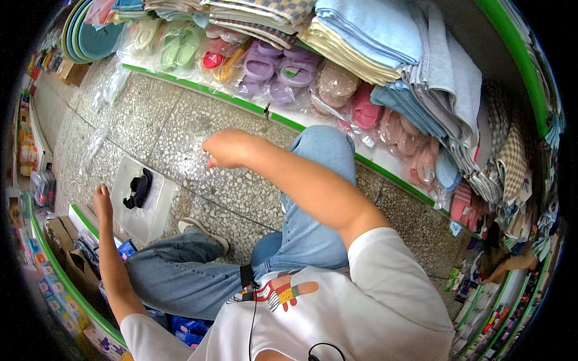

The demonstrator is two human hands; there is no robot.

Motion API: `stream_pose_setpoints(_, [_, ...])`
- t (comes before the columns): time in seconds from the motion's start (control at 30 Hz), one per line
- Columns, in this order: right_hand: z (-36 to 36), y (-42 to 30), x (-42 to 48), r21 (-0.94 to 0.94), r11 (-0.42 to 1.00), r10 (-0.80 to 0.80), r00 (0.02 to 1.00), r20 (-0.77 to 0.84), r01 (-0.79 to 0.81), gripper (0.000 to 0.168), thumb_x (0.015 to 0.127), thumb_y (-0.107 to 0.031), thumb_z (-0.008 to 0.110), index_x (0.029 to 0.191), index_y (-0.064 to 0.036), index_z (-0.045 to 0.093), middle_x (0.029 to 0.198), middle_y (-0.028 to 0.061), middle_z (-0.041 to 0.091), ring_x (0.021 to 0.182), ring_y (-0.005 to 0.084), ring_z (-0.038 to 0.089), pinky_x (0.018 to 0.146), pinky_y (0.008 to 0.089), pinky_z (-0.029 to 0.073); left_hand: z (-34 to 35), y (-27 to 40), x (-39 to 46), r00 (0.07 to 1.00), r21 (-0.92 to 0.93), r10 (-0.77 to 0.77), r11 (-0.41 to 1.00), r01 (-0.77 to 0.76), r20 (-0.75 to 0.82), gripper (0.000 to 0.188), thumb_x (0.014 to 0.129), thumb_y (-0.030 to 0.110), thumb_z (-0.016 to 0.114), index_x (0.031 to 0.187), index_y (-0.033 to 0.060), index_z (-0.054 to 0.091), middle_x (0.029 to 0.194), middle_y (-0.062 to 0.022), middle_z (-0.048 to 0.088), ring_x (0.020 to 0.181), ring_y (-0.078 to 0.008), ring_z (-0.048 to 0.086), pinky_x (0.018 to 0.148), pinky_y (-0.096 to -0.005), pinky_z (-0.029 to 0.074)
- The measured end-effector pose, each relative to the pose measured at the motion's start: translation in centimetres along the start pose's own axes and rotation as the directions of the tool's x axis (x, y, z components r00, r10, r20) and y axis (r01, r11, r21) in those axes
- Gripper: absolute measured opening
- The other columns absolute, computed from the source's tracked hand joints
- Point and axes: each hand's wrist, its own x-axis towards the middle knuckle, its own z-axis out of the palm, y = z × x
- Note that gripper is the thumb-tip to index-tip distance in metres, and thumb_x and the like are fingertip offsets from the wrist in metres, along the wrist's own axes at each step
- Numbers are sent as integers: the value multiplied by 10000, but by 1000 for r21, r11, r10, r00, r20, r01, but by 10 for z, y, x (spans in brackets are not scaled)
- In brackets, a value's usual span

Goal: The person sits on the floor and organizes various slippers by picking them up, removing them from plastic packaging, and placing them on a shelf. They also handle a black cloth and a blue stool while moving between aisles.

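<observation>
Stretched out over the speckled terrazzo floor, my right hand (232, 148) has its fingers bent downward; the fingertips are partly hidden and whether they hold anything cannot be told. My left hand (103, 201) is beside the left edge of a translucent plastic bin (156, 216), its fingers curled, with their inner side out of sight. Inside the bin lies a bunched black cloth item (139, 188). Bagged purple slippers (259, 67) are on the low shelf beyond my right hand.
A green-edged shelf (203, 85) runs across the front, with bagged slippers and stacks of folded towels (370, 31). Teal and green basins (97, 40) stand far left. Clear plastic wrap (108, 92) lies on the floor. Cardboard boxes (63, 232) are near my left arm.
</observation>
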Motion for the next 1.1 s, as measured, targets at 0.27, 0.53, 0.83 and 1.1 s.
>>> stream_pose_setpoints(0.27, [1,1,-1,5,1000,-1,1000,-8,1,356,768,-336,619,908,-10,586,871,176,608,858,337,579,728,426,459,0,11,-8,998,63,-47,997,44,39,426,869,391,387,870,20,596,756,-213,589,741,-361,580,662,-419,424])
stream_pose_setpoints(0.53, [-1,-1,-1,19,1000,1,1000,-13,-1,368,766,-337,619,920,-6,581,881,181,601,858,338,574,730,431,456,-7,17,-11,989,99,-35,995,21,141,369,835,339,384,814,29,584,741,-214,581,738,-377,567,677,-448,415])
stream_pose_setpoints(0.83, [0,2,-1,46,998,-38,998,-55,41,296,789,-301,596,883,-21,571,860,168,596,839,342,571,711,437,449,-7,16,-16,996,143,12,989,-25,93,305,809,307,373,837,78,571,803,-198,590,778,-379,562,684,-456,415])
stream_pose_setpoints(1.1, [-1,5,6,191,972,-47,908,-417,138,167,796,-181,562,822,-24,612,754,154,612,706,306,599,630,385,472,-6,31,-21,994,151,-11,989,-6,107,270,841,303,435,861,75,578,782,-191,602,766,-366,575,663,-445,429])
